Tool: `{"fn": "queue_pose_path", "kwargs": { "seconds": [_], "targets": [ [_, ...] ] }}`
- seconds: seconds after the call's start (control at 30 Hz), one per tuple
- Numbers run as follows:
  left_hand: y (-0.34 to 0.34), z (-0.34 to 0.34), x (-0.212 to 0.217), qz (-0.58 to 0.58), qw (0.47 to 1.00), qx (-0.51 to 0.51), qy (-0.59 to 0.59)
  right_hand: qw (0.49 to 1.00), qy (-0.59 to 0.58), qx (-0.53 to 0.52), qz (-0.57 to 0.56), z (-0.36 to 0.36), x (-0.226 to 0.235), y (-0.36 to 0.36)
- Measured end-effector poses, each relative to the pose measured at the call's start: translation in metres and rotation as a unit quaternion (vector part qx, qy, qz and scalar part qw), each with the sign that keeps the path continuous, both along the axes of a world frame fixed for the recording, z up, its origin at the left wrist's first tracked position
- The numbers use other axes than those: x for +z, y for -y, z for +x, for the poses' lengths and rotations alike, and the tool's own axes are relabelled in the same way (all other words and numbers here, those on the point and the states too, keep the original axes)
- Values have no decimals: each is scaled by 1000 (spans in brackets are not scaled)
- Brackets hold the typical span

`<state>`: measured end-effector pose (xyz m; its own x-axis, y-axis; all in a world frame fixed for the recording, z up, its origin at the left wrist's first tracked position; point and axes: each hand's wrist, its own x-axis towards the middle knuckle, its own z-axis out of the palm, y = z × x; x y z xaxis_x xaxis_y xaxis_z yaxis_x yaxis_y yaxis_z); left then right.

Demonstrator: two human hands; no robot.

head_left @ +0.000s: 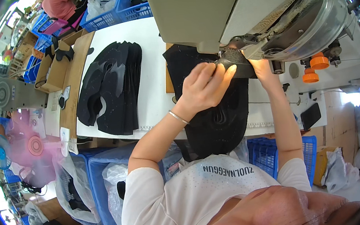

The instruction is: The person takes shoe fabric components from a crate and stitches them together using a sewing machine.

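My left hand [206,86] pinches the edge of a black fabric piece with a mesh patch [232,57], right beside the needle area of a sewing machine [197,12]. A thin bangle [178,117] circles the left wrist. My right hand [263,72] is at the far side of the same piece, under the machine head; its fingers are mostly hidden. The rest of the black fabric [221,121] spreads over the white table and drapes over its front edge toward my lap.
Left on the white table [152,80] lies a fanned stack of black cut pieces [110,89]. A dark phone [310,116] rests at the right. Orange knobs [319,61] jut from the machine. Blue crates [262,154] stand below; a person in pink [59,5] sits far left.
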<state>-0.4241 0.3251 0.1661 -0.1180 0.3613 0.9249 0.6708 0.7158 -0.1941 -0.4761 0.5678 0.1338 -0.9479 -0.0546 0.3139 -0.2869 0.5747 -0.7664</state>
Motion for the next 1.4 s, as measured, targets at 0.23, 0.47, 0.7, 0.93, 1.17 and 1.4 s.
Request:
{"fn": "queue_pose_path", "kwargs": {
  "seconds": [0.23,0.47,0.7,0.93,1.17,1.4],
  "targets": [
    [8,-1,5,-44,998,-43,-4,973,9,-32,-228,53,33,41],
    [16,-7,-2,-83,995,-32,-50,963,12,13,-268,72,35,49],
    [31,-10,2,-96,992,-53,-55,983,-13,8,-183,99,33,62],
    [38,-9,8,-106,988,-97,-63,978,10,27,-206,119,36,78],
    [42,-10,17,-106,987,-122,-21,978,16,27,-208,127,31,86],
    [45,-26,17,-86,986,-140,-12,976,-14,16,-218,121,32,98]
  ]
}}
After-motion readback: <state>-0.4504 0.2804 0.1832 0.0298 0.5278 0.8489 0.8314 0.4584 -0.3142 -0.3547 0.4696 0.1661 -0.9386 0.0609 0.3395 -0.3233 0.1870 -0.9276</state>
